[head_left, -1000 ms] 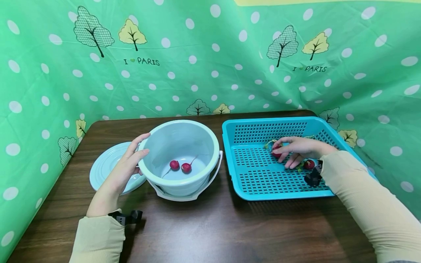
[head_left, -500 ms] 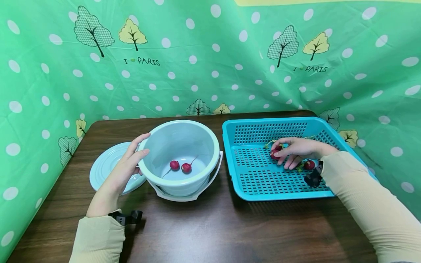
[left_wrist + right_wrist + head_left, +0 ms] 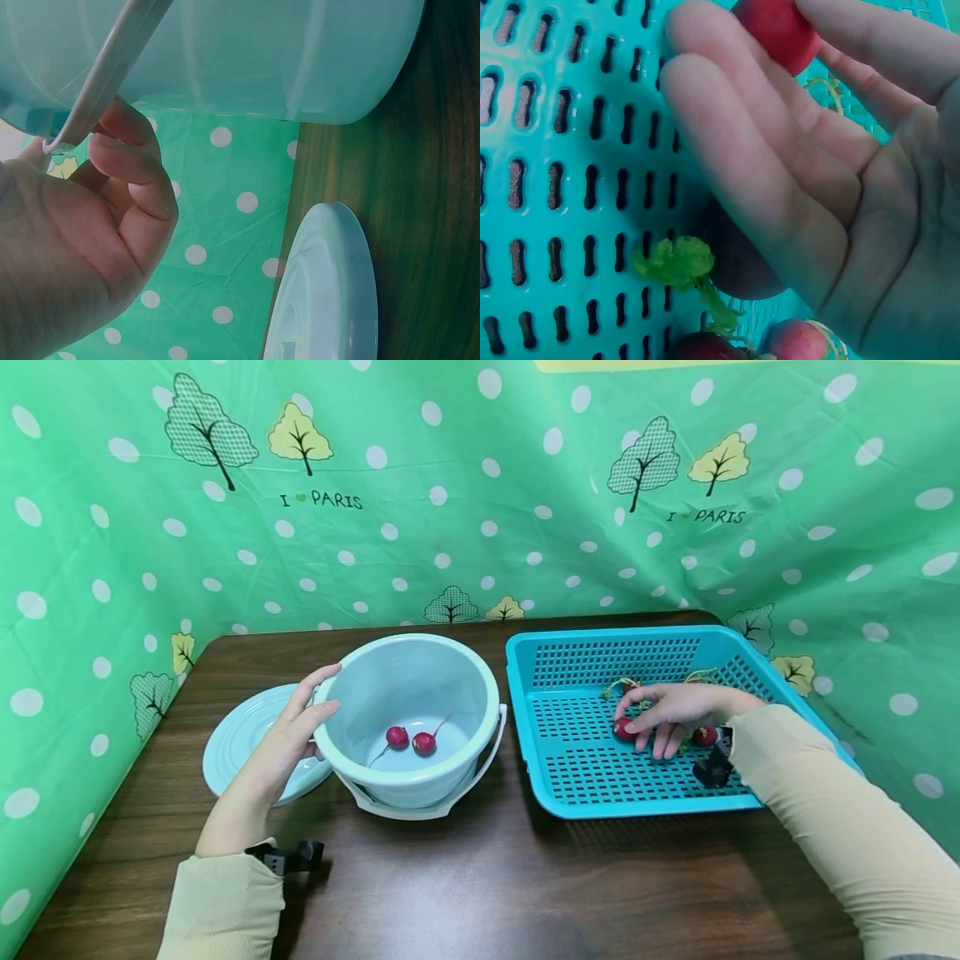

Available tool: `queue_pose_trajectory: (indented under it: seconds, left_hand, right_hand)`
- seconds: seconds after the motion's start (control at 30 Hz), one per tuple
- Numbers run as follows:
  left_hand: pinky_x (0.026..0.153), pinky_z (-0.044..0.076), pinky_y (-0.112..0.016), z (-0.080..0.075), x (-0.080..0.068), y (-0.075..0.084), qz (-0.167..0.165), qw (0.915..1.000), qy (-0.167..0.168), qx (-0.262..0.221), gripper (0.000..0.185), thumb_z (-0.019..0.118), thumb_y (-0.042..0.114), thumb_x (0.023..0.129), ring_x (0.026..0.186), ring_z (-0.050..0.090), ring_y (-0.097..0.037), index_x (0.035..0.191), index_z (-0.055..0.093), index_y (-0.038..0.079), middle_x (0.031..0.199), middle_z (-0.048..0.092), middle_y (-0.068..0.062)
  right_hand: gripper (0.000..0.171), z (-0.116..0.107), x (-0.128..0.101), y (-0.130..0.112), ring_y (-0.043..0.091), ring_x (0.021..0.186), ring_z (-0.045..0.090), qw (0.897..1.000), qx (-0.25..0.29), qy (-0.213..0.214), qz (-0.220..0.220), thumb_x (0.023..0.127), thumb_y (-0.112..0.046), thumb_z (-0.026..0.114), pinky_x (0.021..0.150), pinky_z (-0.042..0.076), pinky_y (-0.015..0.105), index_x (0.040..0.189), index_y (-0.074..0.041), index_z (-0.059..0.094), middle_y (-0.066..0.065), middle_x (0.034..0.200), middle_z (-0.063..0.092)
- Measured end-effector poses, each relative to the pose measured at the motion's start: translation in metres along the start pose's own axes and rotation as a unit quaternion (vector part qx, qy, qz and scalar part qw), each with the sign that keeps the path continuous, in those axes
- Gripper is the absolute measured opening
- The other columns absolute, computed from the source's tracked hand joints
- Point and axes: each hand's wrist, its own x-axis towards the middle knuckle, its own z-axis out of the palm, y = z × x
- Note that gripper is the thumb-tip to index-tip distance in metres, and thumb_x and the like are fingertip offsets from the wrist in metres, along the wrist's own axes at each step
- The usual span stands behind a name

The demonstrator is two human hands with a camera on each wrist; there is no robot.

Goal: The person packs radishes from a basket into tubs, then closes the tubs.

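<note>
My left hand (image 3: 288, 735) grips the left side of the pale blue bucket (image 3: 408, 777) at its rim, thumb on the near side. In the left wrist view its fingers curl beside the bucket's handle (image 3: 112, 71). Two red radishes (image 3: 424, 743) with thin roots lie on the bucket's bottom. Over in the blue perforated basket (image 3: 562, 805), my right hand (image 3: 678, 710) pinches a red radish (image 3: 623, 728) between thumb and fingers. More radishes lie around that hand, one by the wrist (image 3: 704, 737), some with green leaf stubs (image 3: 676, 261). The hand partly hides them.
A round pale blue lid (image 3: 240, 735) lies on the dark wooden table (image 3: 480, 885), left of the bucket and partly behind my left hand. The basket's raised walls surround my right hand. A green dotted cloth (image 3: 450, 468) hangs behind the table.
My right hand has shifted slightly toward the front of the basket, and the radish at its fingertips has moved with it. Another radish behind it shows more. My left hand stays on the bucket.
</note>
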Motion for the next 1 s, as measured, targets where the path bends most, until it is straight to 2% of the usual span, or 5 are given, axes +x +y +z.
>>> queue_pose_trajectory:
  seconds: [0.3,0.57,0.83,1.0]
  left_hand:
    - [0.071,0.048,-0.034,-0.0001,-0.0004,0.0001,-0.001,1.0000,0.001,0.004,0.055,0.040,0.042,0.105,0.093,0.056,-0.016,0.156,0.021,0.035,0.153,0.022,-0.011]
    - [0.070,0.049,-0.036,-0.0003,-0.0002,-0.0004,0.001,1.0000,0.001,-0.002,0.055,0.041,0.041,0.105,0.085,0.057,-0.014,0.155,0.021,0.034,0.151,0.023,-0.011]
    - [0.070,0.048,-0.034,0.0004,-0.0008,-0.0001,0.001,1.0000,0.000,-0.005,0.055,0.041,0.040,0.105,0.089,0.056,-0.015,0.155,0.022,0.033,0.152,0.023,-0.011]
    - [0.070,0.048,-0.033,0.0006,-0.0013,0.0003,0.002,1.0000,0.000,-0.004,0.054,0.040,0.040,0.105,0.092,0.056,-0.016,0.155,0.022,0.034,0.153,0.021,-0.010]
  right_hand:
    - [0.055,0.0006,0.0015,0.0020,0.020,0.065,0.072,1.000,-0.009,-0.001,0.006,0.097,-0.020,0.063,0.070,0.060,0.041,0.145,-0.008,0.038,0.019,0.104,0.070]
    - [0.062,0.0006,0.0029,0.0026,0.019,0.065,0.072,1.000,-0.015,-0.003,0.011,0.096,-0.018,0.065,0.068,0.060,0.039,0.147,-0.006,0.034,0.019,0.105,0.070]
    - [0.056,0.0007,0.0011,0.0017,0.020,0.068,0.072,1.000,-0.016,-0.017,-0.011,0.096,-0.017,0.064,0.071,0.060,0.041,0.143,-0.003,0.036,0.019,0.104,0.070]
    - [0.054,0.0007,-0.0006,-0.0014,0.023,0.071,0.072,0.999,-0.025,-0.008,-0.038,0.097,-0.017,0.064,0.072,0.060,0.042,0.142,-0.003,0.037,0.019,0.104,0.068]
